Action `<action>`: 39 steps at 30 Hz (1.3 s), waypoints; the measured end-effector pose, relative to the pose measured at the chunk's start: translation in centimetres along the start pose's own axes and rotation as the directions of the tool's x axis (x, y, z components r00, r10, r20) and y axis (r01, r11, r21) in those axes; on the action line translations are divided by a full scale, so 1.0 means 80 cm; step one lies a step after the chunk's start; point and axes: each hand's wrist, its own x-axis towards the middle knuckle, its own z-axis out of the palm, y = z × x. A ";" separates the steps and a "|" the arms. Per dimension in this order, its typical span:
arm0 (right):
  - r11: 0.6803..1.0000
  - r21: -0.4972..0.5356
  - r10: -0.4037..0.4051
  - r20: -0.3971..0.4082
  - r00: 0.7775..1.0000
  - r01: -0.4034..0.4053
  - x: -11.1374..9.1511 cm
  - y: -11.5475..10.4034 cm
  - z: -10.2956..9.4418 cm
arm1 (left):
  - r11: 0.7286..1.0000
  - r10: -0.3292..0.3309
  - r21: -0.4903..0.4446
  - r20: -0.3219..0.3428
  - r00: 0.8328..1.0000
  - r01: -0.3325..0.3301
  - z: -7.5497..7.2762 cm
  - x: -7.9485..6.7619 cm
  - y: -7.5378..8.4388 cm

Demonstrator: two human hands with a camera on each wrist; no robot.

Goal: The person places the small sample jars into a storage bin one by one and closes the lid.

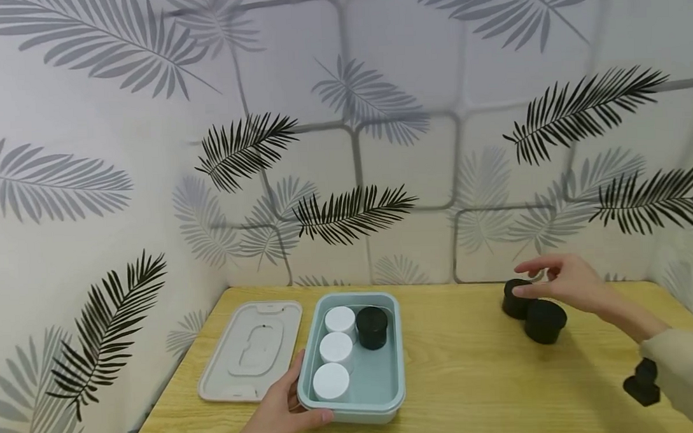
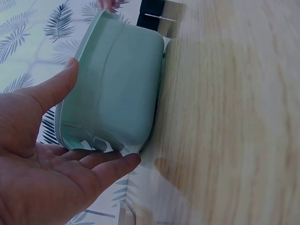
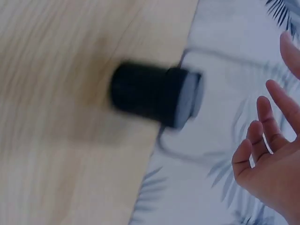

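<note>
A light blue-green plastic box stands on the table with three white-topped round jars along its left side and a black jar at its back right. My left hand holds the box's near left corner; in the left wrist view the thumb lies at the rim and the fingers against the side wall. Over at the right, my right hand hovers just above two black lidded jars, fingers spread and loosely bent. The right wrist view shows it apart from a blurred black jar.
A pale rectangular lid lies flat at the box's left. Wooden tabletop stretches between the box and the two black jars. A leaf-patterned wall rises behind the table's back edge.
</note>
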 end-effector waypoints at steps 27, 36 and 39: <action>0.955 0.158 0.205 0.257 0.944 -0.250 -0.048 0.118 -0.005 | 1.000 -0.027 -0.004 0.003 1.000 0.027 0.000 0.003 -0.002; 0.941 0.200 0.222 0.242 0.945 -0.272 -0.047 0.117 0.000 | 1.000 0.002 -0.024 0.015 1.000 -0.001 0.000 0.002 -0.002; 0.942 0.201 0.220 0.234 0.947 -0.268 -0.047 0.118 0.003 | 1.000 0.000 -0.022 0.016 1.000 0.000 0.000 0.002 -0.002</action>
